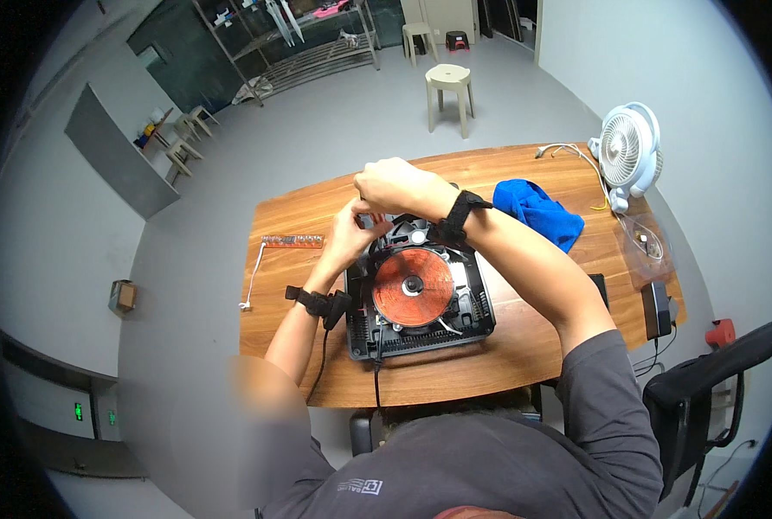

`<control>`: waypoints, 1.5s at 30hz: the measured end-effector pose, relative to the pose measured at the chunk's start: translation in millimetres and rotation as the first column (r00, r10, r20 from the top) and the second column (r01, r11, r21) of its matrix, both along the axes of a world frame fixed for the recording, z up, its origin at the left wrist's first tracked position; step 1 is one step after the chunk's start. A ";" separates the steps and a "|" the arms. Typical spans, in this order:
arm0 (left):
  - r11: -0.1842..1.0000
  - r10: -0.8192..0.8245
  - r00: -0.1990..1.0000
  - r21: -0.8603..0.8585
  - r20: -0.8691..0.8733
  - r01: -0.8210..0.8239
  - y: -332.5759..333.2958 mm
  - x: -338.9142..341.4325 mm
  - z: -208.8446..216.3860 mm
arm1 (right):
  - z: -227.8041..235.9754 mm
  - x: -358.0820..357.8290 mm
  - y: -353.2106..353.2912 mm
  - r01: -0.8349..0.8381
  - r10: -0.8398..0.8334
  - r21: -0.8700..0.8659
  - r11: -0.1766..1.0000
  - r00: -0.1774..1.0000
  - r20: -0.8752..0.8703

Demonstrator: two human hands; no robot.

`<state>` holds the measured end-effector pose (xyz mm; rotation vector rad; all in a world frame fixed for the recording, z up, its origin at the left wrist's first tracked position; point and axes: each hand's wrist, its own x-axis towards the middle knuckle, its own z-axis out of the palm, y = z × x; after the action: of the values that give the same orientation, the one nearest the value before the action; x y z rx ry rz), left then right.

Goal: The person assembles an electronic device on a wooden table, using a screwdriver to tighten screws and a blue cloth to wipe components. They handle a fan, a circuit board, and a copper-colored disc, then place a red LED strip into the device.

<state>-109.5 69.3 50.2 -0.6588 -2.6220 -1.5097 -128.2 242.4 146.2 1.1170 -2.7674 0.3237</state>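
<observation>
An opened induction cooker (478,327) lies on the wooden table in front of me, its black lower shell holding a round copper coil (414,288). My left hand (351,235) is at the cooker's far left corner, its fingers drawn together beside the inner parts. Just above it, my right hand (396,185) is closed in a fist with the wrist bent over. The two hands nearly touch. Whatever lies between their fingers is hidden. Both wrists wear black straps, and a black cord runs down from the left one.
A blue cloth (537,213) lies right of the cooker. A white fan (628,152) stands at the far right corner, with a black power adapter (656,310) nearer me. To the left is an orange strip (292,241) with a white cable. A black chair (693,381) stands at right.
</observation>
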 end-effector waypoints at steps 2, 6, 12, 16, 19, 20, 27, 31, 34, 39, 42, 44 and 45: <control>0.995 0.066 0.997 -0.066 -0.048 -0.069 6.8 7.3 12.3 | -0.1 3.5 -1.4 0.043 -0.042 0.013 0.999 0.998 -0.046; 0.996 0.057 0.996 -0.068 -0.067 -0.062 5.0 7.3 14.0 | 8.2 11.0 -2.0 0.084 -0.083 0.033 0.996 0.996 -0.039; 0.996 -0.026 1.000 -0.084 0.014 0.028 -10.1 -3.4 7.9 | 14.4 8.1 8.3 -0.087 0.088 0.039 0.995 0.996 -0.024; 0.994 -0.082 0.997 -0.075 0.013 0.083 -9.4 -5.9 1.1 | 6.8 -3.3 -1.6 -0.004 0.003 0.032 0.999 0.999 0.048; 0.997 0.003 1.000 -0.078 0.017 -0.001 -2.3 -0.3 7.3 | -1.8 -3.2 -5.8 0.085 -0.083 0.023 0.996 0.993 -0.084; 0.998 0.023 0.999 -0.062 0.035 -0.021 -1.1 0.1 9.1 | -3.1 -2.4 -7.6 0.103 -0.099 0.036 0.994 0.990 -0.096; 0.998 -0.026 0.998 -0.058 -0.062 0.022 0.2 2.6 20.7 | 3.0 7.0 -2.2 0.091 -0.086 0.068 0.993 0.993 -0.077; 0.995 0.052 0.998 -0.078 -0.025 -0.054 -2.2 4.3 19.9 | 2.3 3.3 3.4 -0.114 0.117 0.072 0.991 0.993 -0.028; 0.997 0.013 0.999 -0.072 0.034 -0.010 0.3 2.3 16.8 | 4.1 6.2 -1.7 0.040 -0.041 0.069 0.997 0.999 0.016; 0.995 0.040 0.999 -0.090 -0.022 -0.042 -2.2 4.6 10.5 | 11.7 12.6 -11.4 0.083 -0.086 0.062 0.995 0.995 0.042; 0.990 0.082 0.996 -0.110 -0.041 -0.086 -3.1 5.9 9.5 | 8.7 11.3 -12.3 0.101 -0.102 0.046 0.994 0.995 0.016; 0.987 0.098 0.994 -0.123 -0.050 -0.104 0.4 9.3 13.5 | 6.6 10.2 -11.5 0.107 -0.108 0.026 0.994 0.994 0.024; 0.985 0.104 0.993 -0.129 -0.055 -0.111 2.5 10.4 15.5 | 5.4 9.8 -10.3 0.113 -0.113 0.010 0.994 0.993 0.039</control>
<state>-99.1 71.8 65.7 -0.5448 -2.6912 -1.2844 -118.3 232.1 151.6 0.9606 -2.8540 0.3250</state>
